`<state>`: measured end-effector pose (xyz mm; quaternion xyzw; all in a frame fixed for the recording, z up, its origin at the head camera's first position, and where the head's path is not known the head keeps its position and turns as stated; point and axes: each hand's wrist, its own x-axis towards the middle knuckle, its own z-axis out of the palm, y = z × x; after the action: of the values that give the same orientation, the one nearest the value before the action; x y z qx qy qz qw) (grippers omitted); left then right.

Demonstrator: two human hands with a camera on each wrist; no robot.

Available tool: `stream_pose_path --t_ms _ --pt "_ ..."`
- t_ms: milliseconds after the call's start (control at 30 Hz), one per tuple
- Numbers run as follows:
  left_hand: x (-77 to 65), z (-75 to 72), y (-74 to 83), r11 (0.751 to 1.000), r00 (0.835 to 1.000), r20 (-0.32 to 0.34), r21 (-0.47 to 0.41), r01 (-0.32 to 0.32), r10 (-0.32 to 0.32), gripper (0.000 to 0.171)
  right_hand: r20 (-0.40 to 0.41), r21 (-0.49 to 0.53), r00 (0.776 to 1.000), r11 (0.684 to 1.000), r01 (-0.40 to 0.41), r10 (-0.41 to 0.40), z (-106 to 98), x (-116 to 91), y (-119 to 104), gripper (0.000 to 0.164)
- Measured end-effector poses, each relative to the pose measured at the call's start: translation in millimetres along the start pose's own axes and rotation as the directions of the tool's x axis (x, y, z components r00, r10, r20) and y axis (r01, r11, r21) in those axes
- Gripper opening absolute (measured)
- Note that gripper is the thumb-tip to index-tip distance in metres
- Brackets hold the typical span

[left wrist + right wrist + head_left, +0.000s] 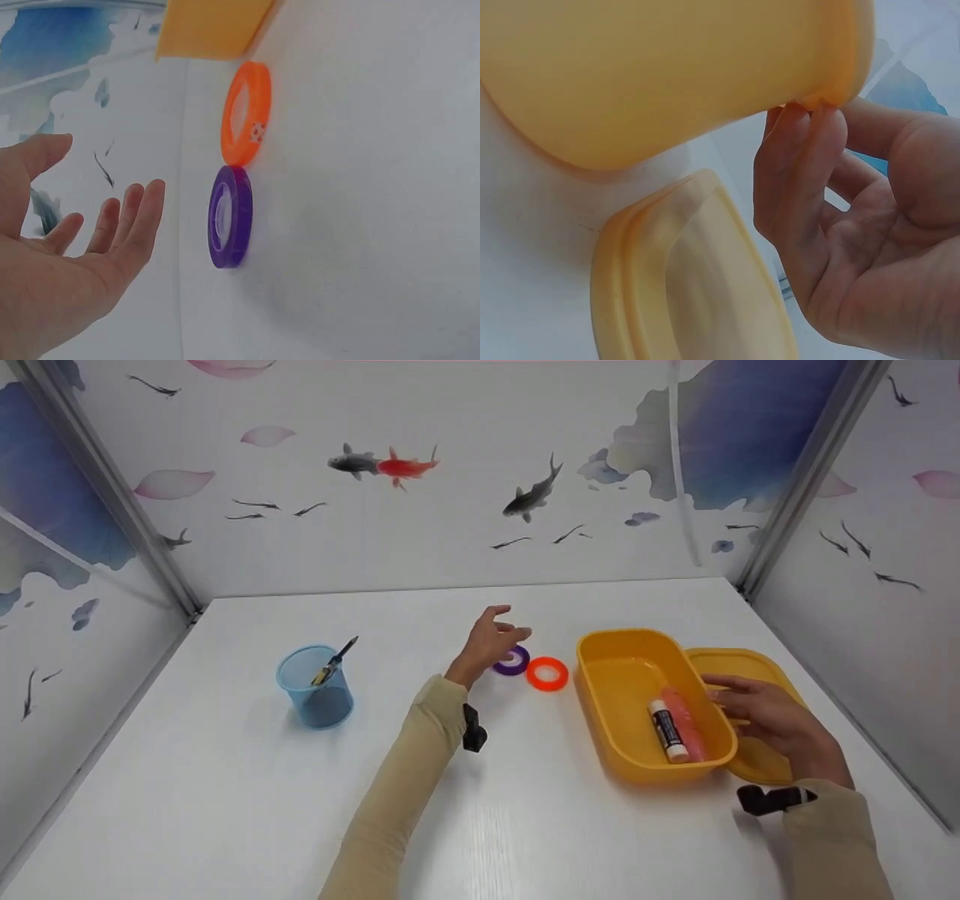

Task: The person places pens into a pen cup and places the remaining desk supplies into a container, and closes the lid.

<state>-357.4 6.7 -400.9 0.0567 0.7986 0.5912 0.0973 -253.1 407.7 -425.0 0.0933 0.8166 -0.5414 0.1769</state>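
Note:
My left hand [486, 645] hovers over the purple tape roll [511, 660], fingers spread and holding nothing. In the left wrist view, that purple roll lies past the fingertips, against an orange tape roll [246, 112]. My right hand [772, 720] is at the right rim of a yellow plastic box [600, 712]. In the right wrist view, its curled fingers [799, 157] and thumb meet at the box's edge. Inside the box lie a glue stick [667, 731] with a dark label and a long pink thing [684, 720].
A yellow lid [750, 660] lies on the table under and beside the box's right side. On the left stands a light-blue cup [319, 709] with a pencil [343, 651] and another slim item. Printed panels enclose the white table [225, 795] at the back and sides.

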Motion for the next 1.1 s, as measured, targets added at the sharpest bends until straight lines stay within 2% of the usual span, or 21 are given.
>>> stream_pose_path --t_ms 200,433,533,767,1100 --pt "5.7 -4.5 -19.2 0.981 0.997 -0.028 0.182 -0.067 0.073 0.067 0.004 -0.019 1.0 0.999 0.027 -0.027 0.3 1.7 1.3 0.087" --pt "7.7 -7.9 -34.6 0.952 0.991 -0.016 0.282 -0.121 0.13 0.066 -0.001 -0.016 1.0 1.0 0.02 -0.02 -1.2 1.7 3.4 0.084" --pt "6.3 -7.7 -38.6 0.949 0.992 -0.003 0.291 -0.12 0.127 0.068 -0.007 -0.02 1.0 1.0 0.009 -0.009 -1.3 1.5 3.2 0.084" --pt "9.9 -0.9 -49.6 0.958 0.999 0.026 0.284 -0.049 0.044 0.076 -0.012 -0.045 1.0 0.999 0.011 -0.012 -1.1 1.8 3.8 0.086" --pt "14.3 5.6 -61.9 0.929 0.997 0.006 0.363 -0.071 0.074 0.078 -0.004 -0.027 1.0 0.999 0.023 -0.023 -0.8 1.6 3.8 0.084"
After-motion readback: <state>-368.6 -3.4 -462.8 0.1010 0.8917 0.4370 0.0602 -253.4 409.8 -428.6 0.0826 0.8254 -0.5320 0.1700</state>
